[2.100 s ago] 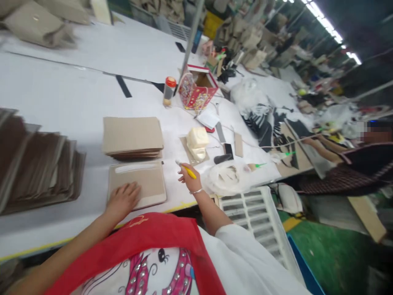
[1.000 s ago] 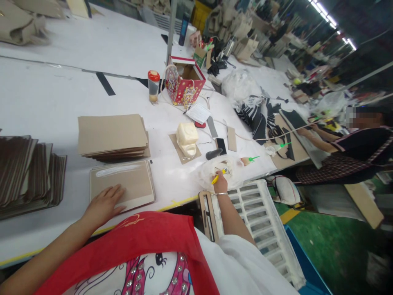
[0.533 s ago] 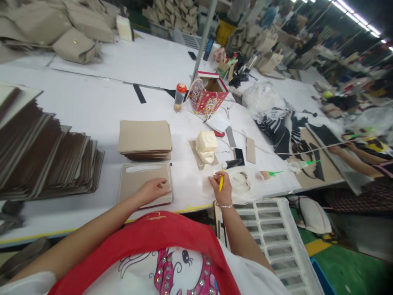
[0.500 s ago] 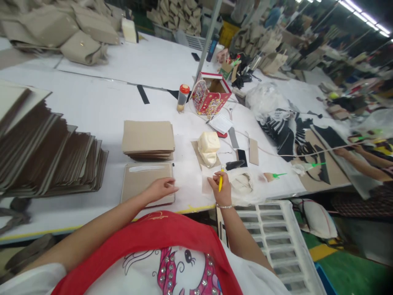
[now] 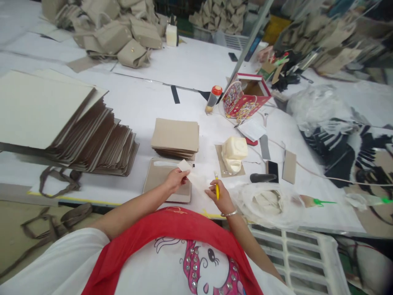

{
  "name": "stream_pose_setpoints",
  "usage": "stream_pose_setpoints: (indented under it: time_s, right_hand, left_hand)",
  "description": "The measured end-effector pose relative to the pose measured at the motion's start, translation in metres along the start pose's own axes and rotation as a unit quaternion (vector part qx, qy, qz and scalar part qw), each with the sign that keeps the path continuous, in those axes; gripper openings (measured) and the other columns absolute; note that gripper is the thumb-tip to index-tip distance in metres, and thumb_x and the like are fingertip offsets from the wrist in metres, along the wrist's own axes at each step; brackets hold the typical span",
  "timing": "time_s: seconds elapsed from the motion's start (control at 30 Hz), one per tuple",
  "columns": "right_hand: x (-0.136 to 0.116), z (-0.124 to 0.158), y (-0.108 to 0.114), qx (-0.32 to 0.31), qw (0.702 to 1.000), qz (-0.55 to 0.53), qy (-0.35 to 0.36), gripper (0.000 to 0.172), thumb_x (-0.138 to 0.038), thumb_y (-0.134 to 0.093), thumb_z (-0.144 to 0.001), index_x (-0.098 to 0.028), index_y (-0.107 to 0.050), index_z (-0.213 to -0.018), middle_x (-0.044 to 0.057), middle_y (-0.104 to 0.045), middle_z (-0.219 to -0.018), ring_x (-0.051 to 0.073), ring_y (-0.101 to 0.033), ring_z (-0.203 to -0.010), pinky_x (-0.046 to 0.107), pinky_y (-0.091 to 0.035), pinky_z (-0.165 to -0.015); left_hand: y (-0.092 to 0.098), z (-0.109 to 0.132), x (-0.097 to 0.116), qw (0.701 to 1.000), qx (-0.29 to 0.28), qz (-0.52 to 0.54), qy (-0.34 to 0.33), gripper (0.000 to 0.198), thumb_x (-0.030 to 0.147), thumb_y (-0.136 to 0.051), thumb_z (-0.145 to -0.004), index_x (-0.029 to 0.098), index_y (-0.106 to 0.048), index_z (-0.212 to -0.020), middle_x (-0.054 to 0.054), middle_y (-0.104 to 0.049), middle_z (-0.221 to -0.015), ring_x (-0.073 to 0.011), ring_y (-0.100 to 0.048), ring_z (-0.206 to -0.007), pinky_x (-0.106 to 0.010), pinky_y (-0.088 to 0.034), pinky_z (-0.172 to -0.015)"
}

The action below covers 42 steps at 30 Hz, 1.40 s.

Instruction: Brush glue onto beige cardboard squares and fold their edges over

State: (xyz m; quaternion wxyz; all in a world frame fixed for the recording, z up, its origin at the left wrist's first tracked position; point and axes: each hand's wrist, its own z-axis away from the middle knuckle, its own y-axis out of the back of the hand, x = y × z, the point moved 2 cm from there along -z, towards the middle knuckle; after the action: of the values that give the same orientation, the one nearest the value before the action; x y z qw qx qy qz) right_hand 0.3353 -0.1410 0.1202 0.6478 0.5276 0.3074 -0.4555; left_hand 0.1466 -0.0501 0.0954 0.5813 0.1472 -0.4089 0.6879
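Observation:
My left hand (image 5: 175, 179) pinches one end of a small pale strip (image 5: 188, 169) above a tan board piece (image 5: 159, 180) with a white smear along its top edge. My right hand (image 5: 218, 195) is closed round a yellow brush (image 5: 216, 187) and touches the other end of the strip. Just behind lies a stack of tan board pieces (image 5: 175, 137). A cream-coloured glue jug (image 5: 233, 153) sits on a card to the right.
A big fanned pile of brown boards (image 5: 76, 131) lies at left. A red patterned box (image 5: 244, 98), an orange-capped bottle (image 5: 213, 98), a phone (image 5: 272, 168), plastic bags (image 5: 267, 203) and black cut pieces (image 5: 346, 151) lie at right. A white crate (image 5: 294, 254) stands below the table edge.
My right hand drew back from the plastic bag with the brush and brought a pale strip. My left hand left the tan piece's surface and took hold of the strip. The view swung left.

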Motion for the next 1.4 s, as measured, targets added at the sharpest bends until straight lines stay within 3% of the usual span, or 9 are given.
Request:
stream_pose_setpoints:
  time_s: [0.17,0.37,0.6,0.83,1.07,1.2,1.4]
  right_hand:
    - [0.002,-0.02,-0.021,0.011,1.0,0.013,0.008,0.032,-0.037,-0.06,-0.073,-0.021,-0.043,-0.095,-0.003,-0.055,-0.072,0.013,-0.054,-0.062,0.028,-0.045,-0.06]
    - [-0.008,-0.055,-0.052,0.114,0.991,0.07,0.015,0.036,-0.04,-0.059,-0.07,-0.02,-0.045,-0.097,0.003,-0.059,-0.081,0.018,-0.06,-0.075,0.033,-0.047,-0.072]
    - [-0.01,-0.095,-0.09,0.158,0.976,0.141,0.048,0.037,-0.041,-0.052,-0.074,-0.019,-0.043,-0.103,0.005,-0.06,-0.085,0.019,-0.06,-0.076,0.033,-0.046,-0.072]
    - [0.006,-0.121,-0.11,0.161,0.969,0.166,0.088,0.035,-0.037,-0.048,-0.078,-0.016,-0.044,-0.106,0.007,-0.06,-0.085,0.018,-0.059,-0.076,0.03,-0.046,-0.072]
    - [0.012,-0.129,-0.121,0.183,0.966,0.164,0.084,0.035,-0.036,-0.049,-0.077,-0.016,-0.046,-0.105,0.004,-0.058,-0.081,0.016,-0.056,-0.07,0.028,-0.044,-0.068]
    - [0.009,-0.133,-0.122,0.184,0.965,0.173,0.065,0.034,-0.036,-0.05,-0.078,-0.017,-0.045,-0.105,0.002,-0.057,-0.076,0.016,-0.056,-0.067,0.027,-0.043,-0.064]
    - [0.008,-0.135,-0.122,0.177,0.965,0.187,0.048,0.033,-0.035,-0.049,-0.079,-0.017,-0.045,-0.107,0.002,-0.057,-0.075,0.015,-0.054,-0.064,0.026,-0.04,-0.062]
  left_hand:
    - [0.05,0.01,0.009,0.998,0.058,-0.028,-0.029,0.029,0.031,-0.071,-0.064,0.014,-0.056,-0.083,0.001,-0.058,-0.062,-0.007,-0.053,-0.049,-0.017,-0.041,-0.044]
    - [0.099,0.021,0.02,0.992,0.083,-0.091,-0.024,0.026,0.035,-0.067,-0.067,0.014,-0.058,-0.079,-0.003,-0.061,-0.073,-0.0095,-0.057,-0.057,-0.018,-0.045,-0.047]
    - [0.141,0.0,0.039,0.913,0.205,-0.335,-0.111,0.028,0.041,-0.062,-0.068,0.016,-0.055,-0.06,0.004,-0.046,-0.046,-0.0093,-0.044,-0.042,-0.021,-0.031,-0.043]
    - [0.155,-0.03,0.05,0.864,0.246,-0.416,-0.141,0.029,0.041,-0.056,-0.072,0.015,-0.059,-0.059,0.002,-0.05,-0.049,-0.0121,-0.045,-0.05,-0.023,-0.029,-0.051]
    - [0.156,-0.032,0.049,0.809,0.274,-0.49,-0.173,0.027,0.04,-0.055,-0.074,0.017,-0.06,-0.062,0.0,-0.057,-0.058,-0.0144,-0.049,-0.058,-0.024,-0.03,-0.055]
    - [0.158,-0.034,0.046,0.809,0.292,-0.477,-0.181,0.029,0.042,-0.054,-0.075,0.017,-0.06,-0.062,0.0,-0.056,-0.057,-0.0139,-0.049,-0.057,-0.024,-0.031,-0.056]
    - [0.164,-0.037,0.044,0.833,0.29,-0.432,-0.189,0.026,0.039,-0.055,-0.075,0.017,-0.06,-0.063,0.0,-0.057,-0.058,-0.014,-0.051,-0.058,-0.024,-0.033,-0.057]
